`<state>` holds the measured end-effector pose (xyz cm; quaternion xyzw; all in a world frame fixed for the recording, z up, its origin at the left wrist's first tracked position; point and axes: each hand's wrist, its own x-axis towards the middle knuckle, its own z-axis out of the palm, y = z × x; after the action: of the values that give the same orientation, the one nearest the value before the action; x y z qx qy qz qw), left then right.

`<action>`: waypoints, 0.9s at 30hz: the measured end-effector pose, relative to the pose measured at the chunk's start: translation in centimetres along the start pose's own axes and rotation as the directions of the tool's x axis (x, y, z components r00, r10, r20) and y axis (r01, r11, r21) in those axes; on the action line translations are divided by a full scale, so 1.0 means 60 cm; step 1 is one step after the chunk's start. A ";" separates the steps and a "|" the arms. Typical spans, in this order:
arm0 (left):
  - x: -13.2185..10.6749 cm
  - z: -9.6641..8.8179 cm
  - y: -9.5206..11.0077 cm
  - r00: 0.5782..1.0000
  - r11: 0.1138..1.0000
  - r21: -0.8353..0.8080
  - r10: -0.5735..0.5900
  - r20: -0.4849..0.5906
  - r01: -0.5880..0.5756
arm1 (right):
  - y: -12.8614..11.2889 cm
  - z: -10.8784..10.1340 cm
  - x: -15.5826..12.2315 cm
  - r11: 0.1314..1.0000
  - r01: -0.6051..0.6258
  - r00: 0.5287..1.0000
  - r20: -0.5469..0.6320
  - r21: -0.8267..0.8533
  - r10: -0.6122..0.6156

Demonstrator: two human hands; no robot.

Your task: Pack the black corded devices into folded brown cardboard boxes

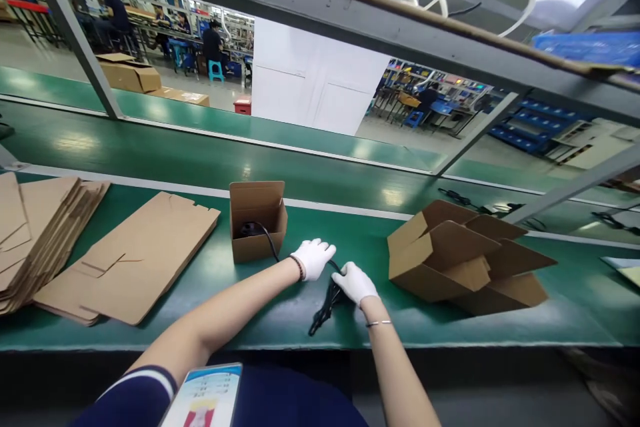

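Note:
Both my hands wear white gloves and meet over a black cable (323, 310) lying on the green bench. My left hand (314, 257) pinches the cable where it runs from a small open cardboard box (257, 223); a black object sits inside that box. My right hand (354, 282) grips the bundled end of the cable, whose loops hang toward the bench's front edge.
Flat cardboard blanks (133, 260) lie left of the box, with a taller stack (35, 233) at the far left. Several open boxes (467, 260) lie tipped on the right. A green conveyor belt (200, 157) runs behind. People sit at benches far behind.

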<state>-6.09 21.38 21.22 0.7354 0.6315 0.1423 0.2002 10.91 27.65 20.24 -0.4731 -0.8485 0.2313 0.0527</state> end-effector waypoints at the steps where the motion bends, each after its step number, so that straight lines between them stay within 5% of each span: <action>1: 0.026 0.008 -0.001 0.998 1.000 0.007 -0.014 0.055 0.014 | 0.003 0.004 -0.008 0.999 0.022 1.000 -0.013 0.035 -0.021; 4: 0.070 0.005 -0.008 0.985 0.999 0.002 -0.033 0.171 0.033 | 0.001 -0.007 -0.016 0.993 0.063 0.997 -0.059 0.104 -0.057; 6: 0.074 -0.009 -0.010 0.974 0.999 -0.040 -0.027 0.225 0.037 | 0.000 -0.026 -0.016 0.952 0.070 0.995 -0.083 0.299 -0.047; 9: 0.056 -0.029 -0.007 0.970 0.981 -0.193 0.028 0.241 0.019 | -0.001 -0.062 -0.014 0.748 0.082 0.996 -0.076 0.659 -0.042; 14: 0.010 -0.051 0.015 0.984 0.869 -0.494 0.080 0.161 0.010 | -0.020 -0.127 -0.011 0.463 0.196 0.979 -0.141 0.864 -0.150; 18: -0.020 -0.076 0.043 0.994 0.695 -0.718 -0.034 -0.102 -0.050 | -0.055 -0.162 -0.017 0.491 0.276 0.957 -0.187 0.826 -0.224; 20: -0.036 -0.096 0.053 0.944 0.652 -0.750 -0.164 -0.285 -0.113 | -0.073 -0.169 -0.027 0.593 0.300 0.949 -0.171 0.747 -0.264; 23: -0.059 -0.133 0.056 0.796 0.630 -0.747 -0.331 -0.507 -0.214 | -0.098 -0.158 -0.045 0.746 0.350 0.932 -0.132 0.566 -0.338; 27: -0.087 -0.172 0.052 0.544 0.621 -0.695 -0.463 -0.699 -0.364 | -0.147 -0.106 -0.059 0.731 0.465 0.882 -0.194 0.499 -0.429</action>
<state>-8.99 17.03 31.98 0.3865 0.5399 0.7267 0.1762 7.90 22.98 30.23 -0.2290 -0.8368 0.4218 0.2634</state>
